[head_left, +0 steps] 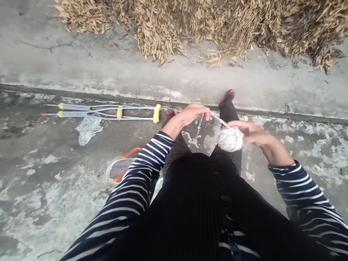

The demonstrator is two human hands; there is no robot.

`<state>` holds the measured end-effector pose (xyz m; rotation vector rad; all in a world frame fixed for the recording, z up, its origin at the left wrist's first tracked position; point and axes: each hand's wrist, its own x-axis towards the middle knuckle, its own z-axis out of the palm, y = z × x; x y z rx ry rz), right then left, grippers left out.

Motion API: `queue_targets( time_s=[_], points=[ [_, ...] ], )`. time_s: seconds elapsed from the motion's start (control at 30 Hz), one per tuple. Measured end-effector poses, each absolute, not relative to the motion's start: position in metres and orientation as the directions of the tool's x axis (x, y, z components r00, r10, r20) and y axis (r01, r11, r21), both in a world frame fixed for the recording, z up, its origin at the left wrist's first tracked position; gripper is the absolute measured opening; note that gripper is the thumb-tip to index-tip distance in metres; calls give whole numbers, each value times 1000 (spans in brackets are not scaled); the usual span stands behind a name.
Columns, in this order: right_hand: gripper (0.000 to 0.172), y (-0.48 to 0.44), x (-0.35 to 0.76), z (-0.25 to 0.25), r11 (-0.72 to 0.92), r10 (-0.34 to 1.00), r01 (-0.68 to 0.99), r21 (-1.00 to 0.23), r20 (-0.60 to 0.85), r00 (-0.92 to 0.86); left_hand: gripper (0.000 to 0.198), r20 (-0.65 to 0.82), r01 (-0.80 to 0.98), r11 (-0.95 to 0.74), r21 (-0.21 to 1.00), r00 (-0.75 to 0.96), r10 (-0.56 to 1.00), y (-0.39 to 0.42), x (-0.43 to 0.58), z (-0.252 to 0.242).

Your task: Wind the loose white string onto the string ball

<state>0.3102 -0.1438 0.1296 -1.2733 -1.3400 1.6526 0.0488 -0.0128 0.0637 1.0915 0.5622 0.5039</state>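
Note:
My right hand is closed round a ball of white yarn above my right thigh. A taut strand of the same yarn runs from the ball up to my left hand. The fingers of that hand are pinched on the strand. Below the left hand hangs a thin chain-like length of yarn, with a loose looped tangle at its lower end between my legs. Whether a small tool sits in the left fingers cannot be made out.
A pair of crutches with yellow pads lies on the concrete at the left, beside a clear plastic bag. A pale bag with orange straps stands near my left arm. Dry leaves cover the raised ledge ahead.

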Motion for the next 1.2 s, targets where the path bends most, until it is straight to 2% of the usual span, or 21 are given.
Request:
queue_targets(
  time_s=[0.1,0.2,0.27,0.33,0.43,0.53,0.63,0.7,0.77,0.87,1.03,1.1,1.2],
  points=[
    [66,-147,312,139,-294,911,-54,-954,-263,-316,39,-186,-90,392,916,769,611,-16,59,48],
    [81,-144,311,150,-223,969,-177,-959,-198,-148,41,-211,-46,377,925,763,611,-18,62,40],
    [83,-141,310,157,-178,984,-198,-964,-172,-48,38,-198,-14,327,945,770,607,-17,61,36],
    [77,-138,310,166,-139,989,-212,-967,-147,25,35,-171,10,261,965,779,603,-15,59,29],
    [57,-134,309,183,-12,981,-260,-965,-62,184,35,-173,77,181,980,773,611,-14,59,13],
    [42,-130,308,204,138,951,-286,-948,46,306,36,-230,129,202,971,742,630,-17,59,-7],
    [37,-127,309,224,252,917,-280,-926,136,375,32,-299,166,259,951,704,644,-23,58,-23],
    [41,-127,313,234,284,904,-279,-917,159,398,28,-306,208,225,952,687,659,-25,55,-30],
    [47,-129,319,242,289,908,-264,-920,176,381,28,-285,244,159,957,666,689,-24,51,-36],
    [46,-134,327,248,302,910,-231,-925,208,360,32,-270,287,103,952,636,723,-18,46,-40],
    [51,-140,321,251,249,892,-199,-948,144,427,23,-312,305,142,942,631,711,-3,49,-24],
    [50,-138,311,247,195,888,-191,-962,90,451,33,-265,222,154,963,662,702,0,59,-4],
    [46,-130,295,238,-2,923,-213,-977,-83,375,52,-26,-18,55,998,702,712,0,82,39]
  ],
)
